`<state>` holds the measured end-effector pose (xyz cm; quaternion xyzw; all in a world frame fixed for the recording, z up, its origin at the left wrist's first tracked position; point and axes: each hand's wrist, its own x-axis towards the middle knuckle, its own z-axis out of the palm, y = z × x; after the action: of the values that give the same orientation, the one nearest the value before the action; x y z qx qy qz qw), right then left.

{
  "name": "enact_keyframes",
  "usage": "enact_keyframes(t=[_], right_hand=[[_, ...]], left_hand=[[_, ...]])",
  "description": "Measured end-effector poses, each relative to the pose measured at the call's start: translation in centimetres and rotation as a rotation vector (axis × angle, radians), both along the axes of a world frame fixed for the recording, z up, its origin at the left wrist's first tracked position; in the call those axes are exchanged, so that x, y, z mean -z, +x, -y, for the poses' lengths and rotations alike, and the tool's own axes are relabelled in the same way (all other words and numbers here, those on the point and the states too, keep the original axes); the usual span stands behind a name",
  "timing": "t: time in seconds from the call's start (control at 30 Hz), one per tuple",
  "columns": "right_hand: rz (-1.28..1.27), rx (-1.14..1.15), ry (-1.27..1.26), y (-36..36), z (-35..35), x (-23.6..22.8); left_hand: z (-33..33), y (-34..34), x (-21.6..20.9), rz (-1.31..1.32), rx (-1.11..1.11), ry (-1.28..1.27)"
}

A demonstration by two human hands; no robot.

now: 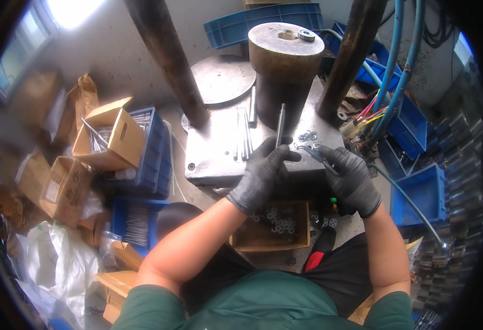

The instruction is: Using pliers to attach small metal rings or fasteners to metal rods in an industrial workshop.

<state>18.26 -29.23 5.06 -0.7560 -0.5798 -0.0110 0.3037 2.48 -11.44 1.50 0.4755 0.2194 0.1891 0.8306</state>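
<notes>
My left hand (262,171), in a grey glove, is closed around a slim metal shaft (281,122). The shaft stands nearly upright, with its narrower stepped end on top. In my gloved right hand (353,177) is a pair of pliers (319,157), its thin tips pointing left toward the shaft. A gap separates the tips from the shaft. Behind the pliers, a small pile of dark retaining rings (307,136) lies on the steel machine plate (211,165). Several thin metal rods (243,135) rest on the plate, left of my left hand.
A thick steel cylinder (277,60) rises behind my hands, a bearing (306,35) on its top. Two dark posts (167,55) flank it. Below the plate, a carton (302,228) holds round parts. Cartons and blue bins (162,159) crowd the left; hoses (409,66) hang at right.
</notes>
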Motion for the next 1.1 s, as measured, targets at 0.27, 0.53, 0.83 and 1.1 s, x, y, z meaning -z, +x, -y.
enact_keyframes(t=[0.27, 0.53, 0.83, 1.1], right_hand=[[-0.452, 0.153, 0.027, 1.5, 0.8, -1.0], [-0.464, 0.141, -0.093, 1.9, 1.6, -3.0], [-0.602, 0.009, -0.213, 3.2, 3.0, -2.4], [-0.717, -0.042, -0.256, 2.5, 3.3, -3.3]], left_hand=[[-0.8, -1.0, 0.7, -0.003, 0.103, 0.254], [-0.4, -0.6, 0.8, -0.067, 0.000, 0.560], [-1.2, -1.7, -1.2, -0.137, 0.039, 0.957], [-1.3, -2.1, -0.9, -0.099, 0.073, 1.060]])
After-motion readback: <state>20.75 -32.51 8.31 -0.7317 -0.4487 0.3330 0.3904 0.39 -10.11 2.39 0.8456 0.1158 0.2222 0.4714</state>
